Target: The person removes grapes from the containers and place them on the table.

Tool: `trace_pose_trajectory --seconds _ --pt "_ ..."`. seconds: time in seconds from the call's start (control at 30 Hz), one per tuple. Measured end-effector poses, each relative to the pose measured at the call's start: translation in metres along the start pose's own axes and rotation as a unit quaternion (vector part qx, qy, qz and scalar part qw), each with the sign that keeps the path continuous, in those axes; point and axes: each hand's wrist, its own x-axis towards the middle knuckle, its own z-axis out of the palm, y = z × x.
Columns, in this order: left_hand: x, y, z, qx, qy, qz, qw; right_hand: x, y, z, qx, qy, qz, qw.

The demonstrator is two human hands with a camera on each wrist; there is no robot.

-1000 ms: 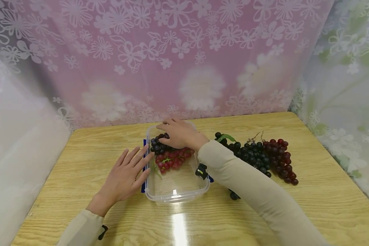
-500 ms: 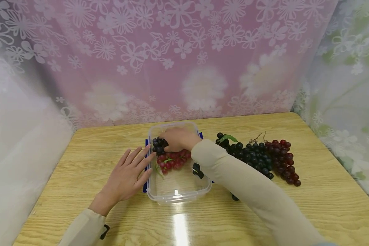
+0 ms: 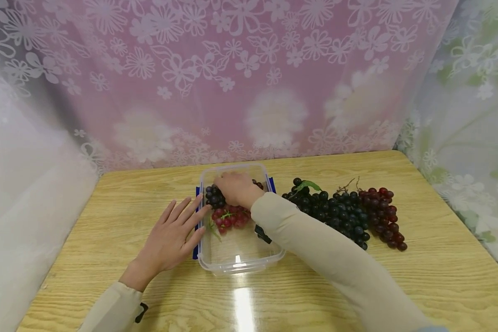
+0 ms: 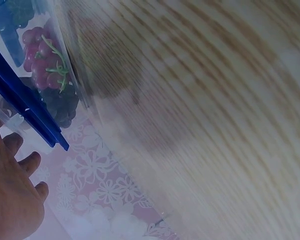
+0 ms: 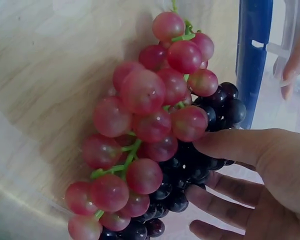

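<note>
A clear plastic container (image 3: 240,265) with blue side clips (image 3: 197,226) stands mid-table. Inside it lie a red grape bunch (image 3: 229,219) (image 5: 145,130) and a dark grape bunch (image 3: 214,197) (image 5: 215,102) side by side. My right hand (image 3: 228,184) (image 5: 197,170) reaches into the far half of the container, thumb and fingers curled round the dark bunch. My left hand (image 3: 191,221) lies flat on the table with straight fingers against the container's left wall by the blue clip (image 4: 27,107). The left wrist view shows the red grapes (image 4: 40,70) through that wall.
On the wooden table (image 3: 108,216), right of the container, lie a large dark grape bunch (image 3: 336,212) with a green leaf and a dark red bunch (image 3: 383,214). Floral curtains (image 3: 249,83) close off the back and both sides.
My right hand has gone from spread fingers over the grapes to a curled grip on the dark bunch, shifting slightly toward the container's back. The left hand has stayed put.
</note>
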Motion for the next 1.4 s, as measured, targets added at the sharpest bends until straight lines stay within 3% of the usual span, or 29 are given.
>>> trace_pose_trajectory --seconds 0.9,1.4 --pt "-0.001 0.001 -0.001 -0.001 -0.005 -0.008 1.0 0.004 0.005 0.011 -0.046 0.068 -0.033 0.996" --pt "-0.001 0.003 -0.001 0.005 -0.009 -0.01 0.9999 0.006 0.004 0.015 -0.048 0.064 -0.022 0.997"
